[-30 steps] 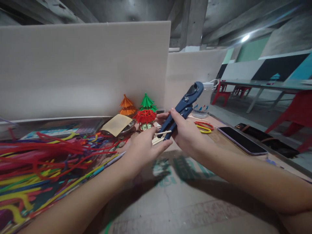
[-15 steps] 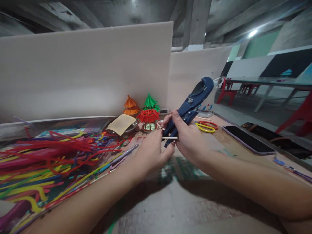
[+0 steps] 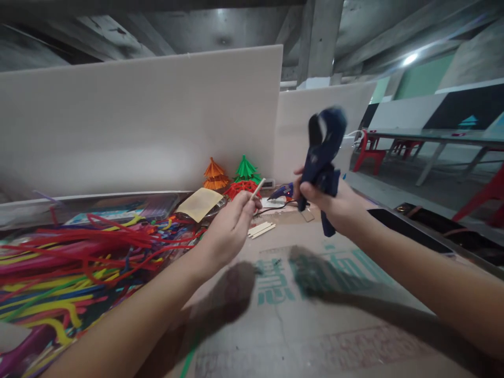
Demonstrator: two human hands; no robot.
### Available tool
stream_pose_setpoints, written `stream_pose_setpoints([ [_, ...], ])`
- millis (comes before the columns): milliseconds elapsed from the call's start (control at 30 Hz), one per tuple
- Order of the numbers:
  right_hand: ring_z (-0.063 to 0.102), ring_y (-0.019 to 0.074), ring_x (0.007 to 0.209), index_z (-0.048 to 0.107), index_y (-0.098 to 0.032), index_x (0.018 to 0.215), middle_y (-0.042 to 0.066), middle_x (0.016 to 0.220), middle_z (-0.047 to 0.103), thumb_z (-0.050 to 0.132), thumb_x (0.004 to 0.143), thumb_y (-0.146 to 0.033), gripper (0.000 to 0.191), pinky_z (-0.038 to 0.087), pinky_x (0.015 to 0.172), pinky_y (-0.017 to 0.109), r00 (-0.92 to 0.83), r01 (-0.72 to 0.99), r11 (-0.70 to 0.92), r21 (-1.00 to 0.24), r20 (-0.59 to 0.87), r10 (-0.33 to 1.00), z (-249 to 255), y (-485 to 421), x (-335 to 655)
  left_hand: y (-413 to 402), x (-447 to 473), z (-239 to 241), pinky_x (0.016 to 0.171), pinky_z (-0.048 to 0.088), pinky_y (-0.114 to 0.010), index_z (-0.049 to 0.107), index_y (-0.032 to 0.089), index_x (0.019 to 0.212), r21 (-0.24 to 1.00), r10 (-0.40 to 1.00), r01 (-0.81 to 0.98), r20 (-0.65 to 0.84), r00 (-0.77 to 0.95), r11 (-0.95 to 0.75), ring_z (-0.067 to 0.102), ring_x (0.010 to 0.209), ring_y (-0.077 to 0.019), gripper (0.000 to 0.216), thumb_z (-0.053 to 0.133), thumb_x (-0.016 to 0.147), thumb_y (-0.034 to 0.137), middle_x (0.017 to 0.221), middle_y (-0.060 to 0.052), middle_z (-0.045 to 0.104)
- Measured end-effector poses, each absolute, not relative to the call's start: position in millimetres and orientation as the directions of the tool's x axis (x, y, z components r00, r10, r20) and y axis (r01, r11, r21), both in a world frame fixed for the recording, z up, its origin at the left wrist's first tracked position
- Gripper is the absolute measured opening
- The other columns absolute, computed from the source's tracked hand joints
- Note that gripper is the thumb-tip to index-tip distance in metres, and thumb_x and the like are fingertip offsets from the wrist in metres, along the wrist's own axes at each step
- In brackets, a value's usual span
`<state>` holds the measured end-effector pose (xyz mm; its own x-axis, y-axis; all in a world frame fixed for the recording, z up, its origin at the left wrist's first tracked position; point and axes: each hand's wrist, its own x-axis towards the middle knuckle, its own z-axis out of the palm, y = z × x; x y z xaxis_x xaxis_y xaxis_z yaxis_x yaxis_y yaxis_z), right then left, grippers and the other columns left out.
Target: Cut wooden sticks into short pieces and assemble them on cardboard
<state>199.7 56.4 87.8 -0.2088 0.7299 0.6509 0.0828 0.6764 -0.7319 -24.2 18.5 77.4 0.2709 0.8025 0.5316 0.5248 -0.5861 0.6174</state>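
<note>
My left hand (image 3: pixel 230 228) pinches a short pale wooden stick (image 3: pixel 258 188) that points up and to the right. My right hand (image 3: pixel 328 202) grips the handles of a dark blue cutter (image 3: pixel 323 149), raised upright and blurred by motion, its head above my fist. The two hands are apart, above a cardboard sheet (image 3: pixel 315 325) with green print. A few cut sticks (image 3: pixel 262 229) lie on the cardboard between the hands. Behind them stand small red (image 3: pixel 242 188), orange (image 3: pixel 214 175) and green (image 3: pixel 246 169) straw pavilions.
A heap of coloured straws (image 3: pixel 71 262) covers the left of the table. A blue glue gun (image 3: pixel 281 192) lies beyond the sticks. A yellow pad (image 3: pixel 199 204) rests by the models. White partition boards (image 3: pixel 137 121) close the back. A dark phone (image 3: pixel 409 231) lies right; red chairs stand beyond.
The hands have moved apart: my right hand swung the blue cutter up and to the right, and my left hand drew the stick away from its jaws. The view shifted, revealing the glue gun.
</note>
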Motion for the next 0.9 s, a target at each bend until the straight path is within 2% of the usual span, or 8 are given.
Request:
stream_pose_setpoints([
  [100,0.064,0.0238,0.088,0.057,-0.025,0.113,0.006,0.098,0.066,0.068,0.089,-0.047,0.035,0.053,0.082,0.039,-0.337,0.405,0.761,-0.507,0.691,0.640,73.7,63.7,211.8,15.6,-25.6,83.8,0.076,0.047,-0.029,0.059,0.020,0.100,0.704,0.813,0.409,0.525,0.251,-0.581,0.059,0.090,-0.0186,0.029,0.038,0.105,0.039,0.095,-0.005,0.063],
  [167,0.065,0.0269,0.097,0.055,-0.024,0.120,0.009,0.109,0.067,0.067,0.089,-0.043,0.038,0.052,0.087,0.041,-0.437,0.480,0.801,-0.356,0.695,0.571,66.8,66.0,213.3,13.8,-25.0,85.4,0.073,0.047,-0.027,0.062,0.021,0.106,0.751,0.826,0.345,0.504,0.252,-0.563,0.058,0.087,-0.0174,0.029,0.041,0.104,0.041,0.094,-0.004,0.062],
  [233,0.064,0.0290,0.103,0.053,-0.024,0.125,0.011,0.115,0.067,0.066,0.090,-0.042,0.041,0.052,0.090,0.043,-0.470,0.506,0.815,-0.280,0.703,0.534,63.2,67.5,211.9,12.8,-24.4,85.3,0.070,0.047,-0.026,0.062,0.022,0.112,0.779,0.828,0.287,0.498,0.259,-0.558,0.057,0.081,-0.0161,0.028,0.041,0.104,0.039,0.091,-0.003,0.060],
  [333,0.065,0.0299,0.105,0.051,-0.023,0.125,0.013,0.117,0.067,0.065,0.091,-0.042,0.041,0.052,0.091,0.045,-0.434,0.532,0.806,-0.260,0.734,0.523,61.3,70.9,210.1,12.5,-24.3,83.9,0.077,0.050,-0.028,0.056,0.021,0.120,0.782,0.811,0.243,0.502,0.301,-0.574,0.060,0.085,-0.0167,0.025,0.042,0.104,0.034,0.091,-0.004,0.062],
  [400,0.065,0.0304,0.106,0.051,-0.022,0.124,0.013,0.118,0.067,0.066,0.090,-0.040,0.042,0.052,0.091,0.045,-0.412,0.544,0.802,-0.248,0.754,0.512,60.7,73.7,210.7,12.4,-24.1,83.6,0.080,0.051,-0.029,0.053,0.020,0.118,0.772,0.796,0.233,0.514,0.319,-0.591,0.062,0.089,-0.0170,0.021,0.043,0.105,0.033,0.096,-0.006,0.067],
  [533,0.064,0.0312,0.108,0.051,-0.022,0.124,0.014,0.119,0.066,0.066,0.090,-0.038,0.041,0.052,0.091,0.047,-0.415,0.564,0.804,-0.189,0.777,0.474,60.5,75.4,213.2,12.1,-22.1,86.2,0.066,0.051,-0.025,0.053,0.019,0.097,0.768,0.789,0.201,0.556,0.262,-0.608,0.058,0.071,-0.0124,0.012,0.050,0.101,0.029,0.095,-0.007,0.072],
  [667,0.063,0.0307,0.108,0.051,-0.023,0.124,0.013,0.119,0.066,0.066,0.089,-0.033,0.039,0.051,0.092,0.046,-0.476,0.547,0.831,-0.105,0.777,0.412,61.8,69.1,212.0,12.6,-20.6,89.1,0.058,0.050,-0.021,0.056,0.018,0.100,0.818,0.821,0.132,0.527,0.220,-0.560,0.059,0.060,-0.0098,0.014,0.063,0.094,0.028,0.080,-0.001,0.070],
  [900,0.062,0.0299,0.106,0.049,-0.026,0.124,0.010,0.118,0.065,0.067,0.087,-0.028,0.041,0.050,0.092,0.045,-0.520,0.541,0.839,-0.055,0.762,0.386,62.8,60.3,208.7,8.5,-21.9,85.9,0.060,0.056,-0.022,0.069,0.016,0.093,0.822,0.827,0.127,0.528,0.192,-0.555,0.067,0.064,-0.0120,0.014,0.071,0.089,0.029,0.076,-0.002,0.072],
])
